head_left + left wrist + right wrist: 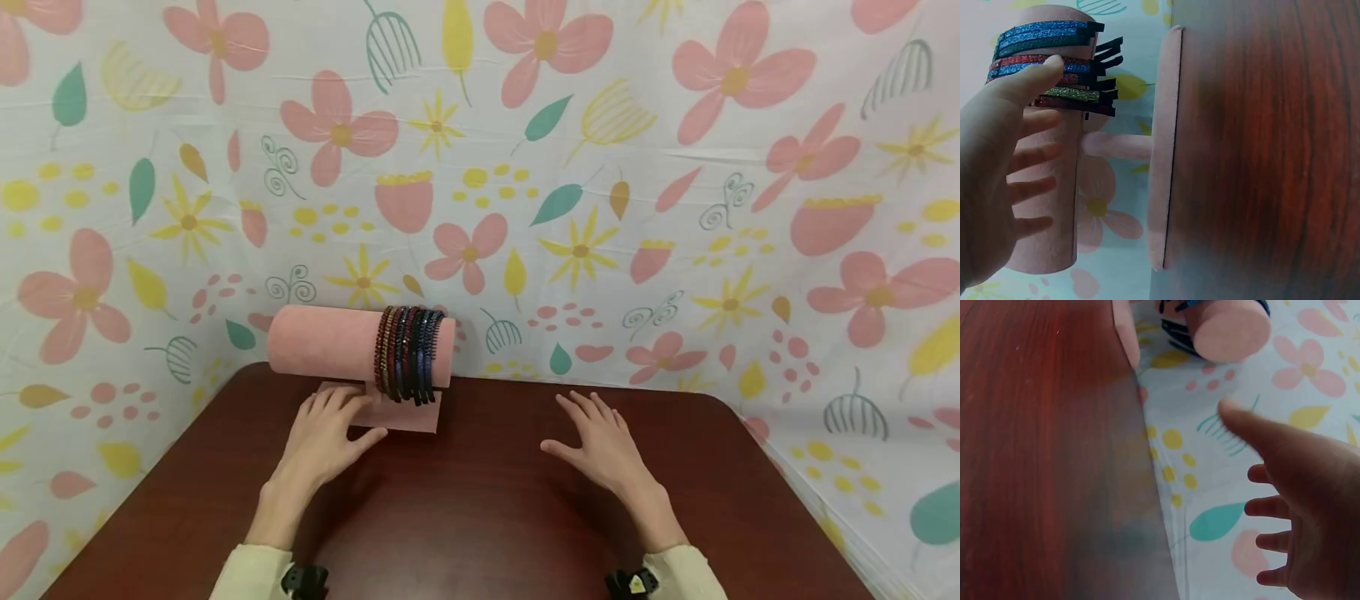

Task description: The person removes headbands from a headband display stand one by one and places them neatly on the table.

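A pink velvet display stand (322, 340) with a horizontal roll is at the back left of the table. Several glittery headbands (408, 354) in red, blue, gold and dark tones sit side by side round the roll's right part, their black ends hanging below. My left hand (321, 437) is spread in front of the stand, fingers toward its base (411, 418); it holds nothing, and whether it touches the stand I cannot tell. My right hand (606, 450) hovers over the table to the right, thumb apart and fingers extended, holding nothing.
The dark red-brown wooden table (465, 517) has rounded far corners. Behind and beside it hangs a white cloth (480, 133) printed with flowers and leaves, close to the table's back edge and the roll. Both wrists wear black straps.
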`<action>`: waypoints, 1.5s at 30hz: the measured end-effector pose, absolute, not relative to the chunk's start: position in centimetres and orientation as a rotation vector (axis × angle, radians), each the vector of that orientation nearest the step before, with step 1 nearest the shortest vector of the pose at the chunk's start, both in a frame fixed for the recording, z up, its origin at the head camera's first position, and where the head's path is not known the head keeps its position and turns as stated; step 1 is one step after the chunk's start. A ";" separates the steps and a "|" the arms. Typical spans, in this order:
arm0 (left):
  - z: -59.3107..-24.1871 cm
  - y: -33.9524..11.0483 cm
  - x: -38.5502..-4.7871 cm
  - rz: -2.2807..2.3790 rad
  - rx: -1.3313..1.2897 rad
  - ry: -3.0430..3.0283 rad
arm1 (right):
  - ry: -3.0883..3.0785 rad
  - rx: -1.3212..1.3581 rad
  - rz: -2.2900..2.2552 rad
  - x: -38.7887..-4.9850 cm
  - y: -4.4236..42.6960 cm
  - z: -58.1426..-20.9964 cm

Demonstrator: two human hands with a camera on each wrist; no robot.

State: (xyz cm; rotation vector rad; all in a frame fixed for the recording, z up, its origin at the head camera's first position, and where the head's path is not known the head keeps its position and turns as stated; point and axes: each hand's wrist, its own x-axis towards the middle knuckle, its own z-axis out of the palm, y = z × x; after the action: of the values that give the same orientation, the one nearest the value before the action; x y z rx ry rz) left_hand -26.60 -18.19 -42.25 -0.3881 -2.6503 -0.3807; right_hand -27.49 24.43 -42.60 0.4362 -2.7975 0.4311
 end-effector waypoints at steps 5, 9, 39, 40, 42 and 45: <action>-41.8 -18.3 -26.8 -0.415 -0.381 -2.521 | -2.749 0.500 0.420 -27.6 23.8 -42.0; -41.4 -18.4 -27.3 -0.459 -0.450 -2.335 | -2.732 0.522 0.430 -27.6 23.7 -41.7; -34.6 -19.5 -32.9 -0.535 -0.630 -2.067 | -2.670 0.616 0.512 -27.9 22.1 -40.9; -34.3 -19.5 -33.1 -0.534 -0.621 -2.083 | -2.670 0.616 0.510 -27.9 22.0 -40.9; -34.0 -19.5 -33.5 -0.518 -0.606 -2.115 | -2.668 0.618 0.508 -27.9 21.9 -40.8; -33.6 -19.5 -34.2 -0.462 -0.571 -2.185 | -2.664 0.623 0.501 -28.0 21.8 -40.9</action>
State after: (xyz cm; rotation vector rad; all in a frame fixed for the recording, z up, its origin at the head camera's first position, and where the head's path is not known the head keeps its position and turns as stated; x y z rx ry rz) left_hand -34.17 -19.49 -33.60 -0.5707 -2.1848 -0.4617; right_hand -28.00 21.81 -40.87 0.6227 -2.6640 0.5005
